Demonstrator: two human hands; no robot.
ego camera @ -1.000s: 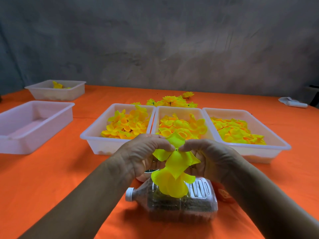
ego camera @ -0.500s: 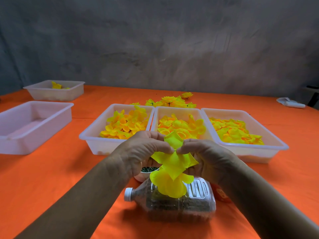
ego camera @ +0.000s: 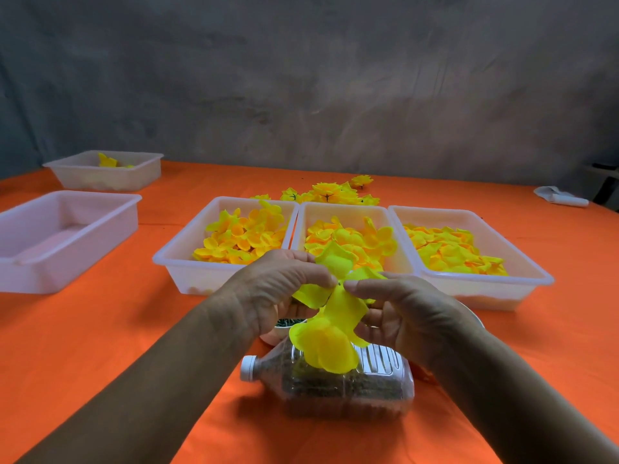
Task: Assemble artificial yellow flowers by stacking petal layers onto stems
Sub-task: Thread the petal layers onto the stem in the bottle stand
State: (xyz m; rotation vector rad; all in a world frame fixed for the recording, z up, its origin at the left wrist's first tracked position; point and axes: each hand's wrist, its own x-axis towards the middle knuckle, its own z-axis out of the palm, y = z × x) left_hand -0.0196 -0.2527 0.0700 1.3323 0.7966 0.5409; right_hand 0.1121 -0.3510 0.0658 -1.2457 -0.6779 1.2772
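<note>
A yellow petal layer hangs between my two hands over the near middle of the table. My left hand pinches its centre from the left, and my right hand pinches it from the right, fingertips almost touching. A tiny dark stem tip shows at the pinch. Three white trays behind hold loose yellow-orange petals: the left tray, the middle tray, the right tray. Finished yellow flowers lie beyond the trays.
A clear plastic bottle with dark contents lies on its side under my hands, next to a small white bowl of dark pieces. An empty white tray and another tray with a few petals stand at the left. The cloth is orange.
Both hands have stayed together on the petal layer. My fingertips have shifted slightly at the centre and the upper petals have spread a little.
</note>
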